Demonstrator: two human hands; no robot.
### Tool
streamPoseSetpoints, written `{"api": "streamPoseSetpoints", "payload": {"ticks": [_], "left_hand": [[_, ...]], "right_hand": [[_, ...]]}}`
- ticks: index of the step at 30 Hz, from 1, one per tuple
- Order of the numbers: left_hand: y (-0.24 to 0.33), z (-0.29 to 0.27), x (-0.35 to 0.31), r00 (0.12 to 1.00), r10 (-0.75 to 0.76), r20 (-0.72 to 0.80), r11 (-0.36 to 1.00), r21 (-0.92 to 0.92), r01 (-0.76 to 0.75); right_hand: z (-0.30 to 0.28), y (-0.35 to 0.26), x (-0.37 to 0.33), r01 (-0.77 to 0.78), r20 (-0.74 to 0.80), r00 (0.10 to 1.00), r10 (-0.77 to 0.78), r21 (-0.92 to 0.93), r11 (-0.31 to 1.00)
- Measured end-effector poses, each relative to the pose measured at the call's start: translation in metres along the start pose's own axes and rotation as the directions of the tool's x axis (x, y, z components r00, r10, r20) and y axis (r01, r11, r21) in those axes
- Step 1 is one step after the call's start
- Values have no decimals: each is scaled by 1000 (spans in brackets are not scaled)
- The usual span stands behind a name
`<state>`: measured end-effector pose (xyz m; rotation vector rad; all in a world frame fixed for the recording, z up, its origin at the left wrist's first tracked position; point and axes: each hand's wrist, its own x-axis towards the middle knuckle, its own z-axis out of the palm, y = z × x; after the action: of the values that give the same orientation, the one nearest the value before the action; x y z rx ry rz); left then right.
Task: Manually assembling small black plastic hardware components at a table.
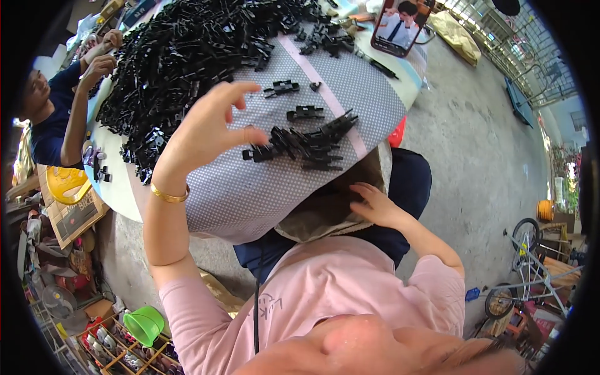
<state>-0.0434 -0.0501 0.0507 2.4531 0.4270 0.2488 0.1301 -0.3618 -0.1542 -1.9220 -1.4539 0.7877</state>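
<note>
The left hand (203, 128) is raised over the table (250, 194), its fingers (240, 87) spread apart and curved, thumb tip pointing toward a small row of black plastic clips (303, 147) lying on the grey dotted cover. That row lies just to the right of the thumb, close but not touching; whether a single clip is pinched at the thumb tip cannot be told. The row's long axis runs roughly left to right across the table, rising slightly toward the far right end. Two loose clips (281, 88) (305, 113) lie beyond it, apart from each other, and the large heap of black clips (181, 56) covers the far left part of the table. The right hand (372, 203) is lower, at the near table edge, fingers loosely open and resting on a brown bag or cloth (325, 212) hanging below the edge; it holds nothing visible. The left hand is clearly the nearer to the row. Bare cover lies open between the row and the near edge. A co-worker's hands (100, 53) work at the heap's far left side, well apart. A phone (400, 25) stands propped at the far edge.
</note>
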Motion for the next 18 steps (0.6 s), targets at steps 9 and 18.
{"api": "streamPoseSetpoints", "payload": {"ticks": [9, 18], "left_hand": [[9, 14, -14, 976, -15, 216, 983, 180, -24], [7, 27, -11, 994, 35, 100, 999, 34, -39]], "right_hand": [[-125, -158, 98, 550, -186, 700, -690, -476, 686], [-92, -146, 172, 575, 83, 809, -582, -317, 754]]}}
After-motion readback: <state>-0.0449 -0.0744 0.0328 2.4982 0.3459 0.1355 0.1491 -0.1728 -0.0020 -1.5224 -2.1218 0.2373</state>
